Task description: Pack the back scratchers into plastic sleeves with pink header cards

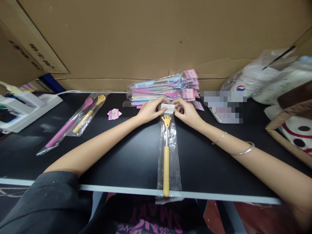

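A yellow back scratcher (166, 162) lies in a clear plastic bag (174, 156), its handle end reaching the table's front edge. At the bag's top sits a small white card (167, 108), pinched from both sides. My left hand (152, 110) grips the card's left side between thumb and fingers. On its right side, my right hand (185, 112) holds the same card with bent fingers. Behind my hands is a pile of bagged back scratchers (156, 86) in blue, purple and pink, with pink header cards (189, 94).
Left on the black table (117, 152) lie a bagged pink back scratcher (60, 133) and a yellow one (84, 120), near a loose pink card (113, 114). A white power strip (31, 110) stands far left. At right are a blurred-out phone (219, 109), a bagged cup (255, 79) and a bag (292, 113).
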